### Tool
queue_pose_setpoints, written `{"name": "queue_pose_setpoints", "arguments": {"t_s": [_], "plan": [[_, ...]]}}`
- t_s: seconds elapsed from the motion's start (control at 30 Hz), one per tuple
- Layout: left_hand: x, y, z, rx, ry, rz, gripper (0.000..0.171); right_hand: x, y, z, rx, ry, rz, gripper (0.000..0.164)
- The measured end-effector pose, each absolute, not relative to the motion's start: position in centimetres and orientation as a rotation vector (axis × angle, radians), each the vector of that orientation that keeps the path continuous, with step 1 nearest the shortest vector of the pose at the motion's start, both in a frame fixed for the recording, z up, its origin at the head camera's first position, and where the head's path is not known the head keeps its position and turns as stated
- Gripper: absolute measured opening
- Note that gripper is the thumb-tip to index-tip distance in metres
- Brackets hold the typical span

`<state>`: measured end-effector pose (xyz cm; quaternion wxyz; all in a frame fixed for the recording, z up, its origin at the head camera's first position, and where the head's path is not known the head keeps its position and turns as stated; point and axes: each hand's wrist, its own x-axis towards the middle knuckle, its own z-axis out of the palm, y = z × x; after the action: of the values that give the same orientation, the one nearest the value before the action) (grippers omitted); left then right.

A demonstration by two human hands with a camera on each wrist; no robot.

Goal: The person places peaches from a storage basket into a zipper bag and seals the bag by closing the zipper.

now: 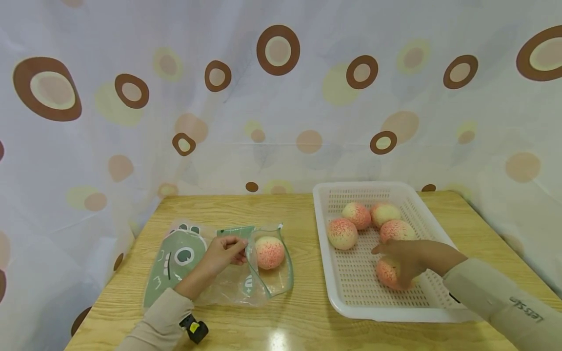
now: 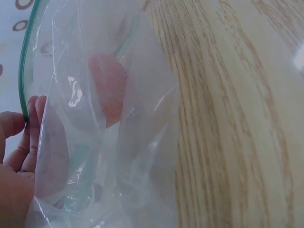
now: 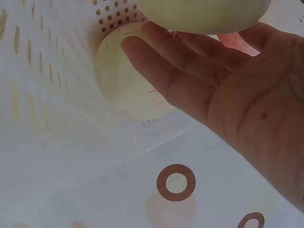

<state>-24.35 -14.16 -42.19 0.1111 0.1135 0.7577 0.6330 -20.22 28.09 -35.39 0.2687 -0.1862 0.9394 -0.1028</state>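
Observation:
A clear plastic zip bag with a green cartoon face lies on the left of the table. My left hand pinches the edge of its mouth between thumb and fingers; in the left wrist view the green-edged rim is at the fingertips. One peach, pale with red speckles, is inside near the spread opening. Over the white basket, my right hand reaches down onto a peach. The right wrist view shows its fingers nearly straight against a pale peach; contact is partly hidden.
Several more peaches sit at the back of the basket, among them one peach by its left wall. The basket stands on the right of the wooden table. A patterned curtain hangs behind the table.

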Motion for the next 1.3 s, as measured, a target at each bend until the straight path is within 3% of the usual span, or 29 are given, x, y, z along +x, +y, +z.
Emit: {"name": "queue_pose_setpoints", "arguments": {"t_s": [0.33,0.9,1.3], "plan": [[-24.3,-14.3,-42.3,0.349,2.236,1.851,0.028,-20.8,28.2,-35.8,-0.583,2.529,-0.146,0.069],[-24.3,-14.3,-42.3,0.335,2.227,1.858,0.027,-20.4,28.2,-35.3,-0.746,2.593,-0.182,0.064],[-24.3,-14.1,-42.3,0.331,2.221,1.861,0.026,-19.3,27.7,-32.0,-0.972,2.741,-0.377,0.064]]}}
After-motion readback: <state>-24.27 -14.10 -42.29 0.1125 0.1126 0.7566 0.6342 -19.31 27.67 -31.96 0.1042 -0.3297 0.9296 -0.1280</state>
